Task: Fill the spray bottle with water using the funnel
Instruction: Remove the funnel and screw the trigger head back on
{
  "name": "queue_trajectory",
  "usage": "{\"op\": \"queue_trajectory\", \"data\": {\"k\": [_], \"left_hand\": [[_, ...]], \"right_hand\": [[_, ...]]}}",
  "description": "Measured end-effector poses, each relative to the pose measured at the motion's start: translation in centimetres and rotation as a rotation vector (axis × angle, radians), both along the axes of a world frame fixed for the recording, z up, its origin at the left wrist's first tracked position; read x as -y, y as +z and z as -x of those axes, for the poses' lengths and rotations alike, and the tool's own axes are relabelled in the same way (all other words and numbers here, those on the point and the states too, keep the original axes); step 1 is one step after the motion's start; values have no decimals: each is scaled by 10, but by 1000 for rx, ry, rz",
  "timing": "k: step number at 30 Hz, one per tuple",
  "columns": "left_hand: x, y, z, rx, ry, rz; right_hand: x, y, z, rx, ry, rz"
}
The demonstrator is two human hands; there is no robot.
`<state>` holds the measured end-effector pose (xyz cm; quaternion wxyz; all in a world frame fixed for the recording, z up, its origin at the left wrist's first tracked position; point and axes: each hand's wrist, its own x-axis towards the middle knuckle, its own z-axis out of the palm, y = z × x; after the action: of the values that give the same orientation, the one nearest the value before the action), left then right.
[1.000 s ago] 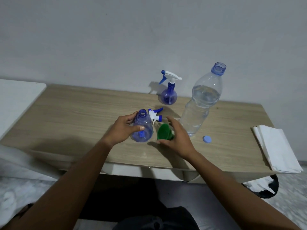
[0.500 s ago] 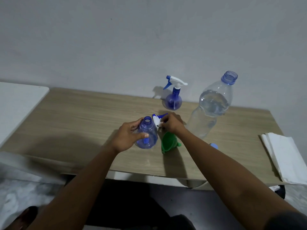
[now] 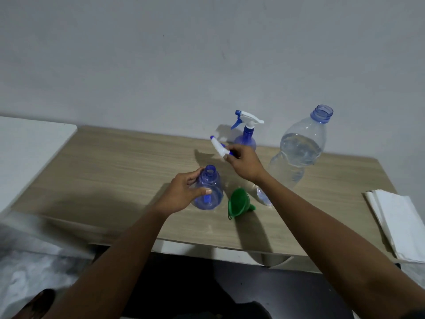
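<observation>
a plain grey wall (image 3: pixel 161 54) is being lit dimly. a light wood-grain table (image 3: pixel 110 171) is being shown in front of it, a white surface (image 3: pixel 27 146) is being seen beside its left end, and pale marbled floor (image 3: pixel 30 272) below.

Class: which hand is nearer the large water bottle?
Right. The right hand, pinching the spray head, is just left of the water bottle; the left hand grips the open spray bottle, farther left.

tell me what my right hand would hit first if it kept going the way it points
Likely only the wall: the right hand, holding the spray head, points back-left, passing just left of the standing spray bottle, though depth is unclear.
</observation>
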<state>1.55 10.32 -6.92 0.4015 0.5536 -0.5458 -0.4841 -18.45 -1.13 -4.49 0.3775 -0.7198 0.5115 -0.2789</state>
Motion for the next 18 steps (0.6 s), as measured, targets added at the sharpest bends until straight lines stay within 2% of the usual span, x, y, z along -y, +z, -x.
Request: {"op": "queue_trajectory", "data": {"k": [4, 8, 14, 18], "left_hand": [[-2, 5, 0, 15, -7, -16], [-4, 9, 1, 5, -18, -31], [-4, 9, 1, -18, -18, -40], [-5, 10, 2, -19, -22, -42]], "right_hand": [[-27, 73, -1, 400, 77, -29], [-51, 127, 1, 663, 190, -92], [-71, 163, 4, 708, 218, -61], [-70, 150, 1, 682, 215, -88]]}}
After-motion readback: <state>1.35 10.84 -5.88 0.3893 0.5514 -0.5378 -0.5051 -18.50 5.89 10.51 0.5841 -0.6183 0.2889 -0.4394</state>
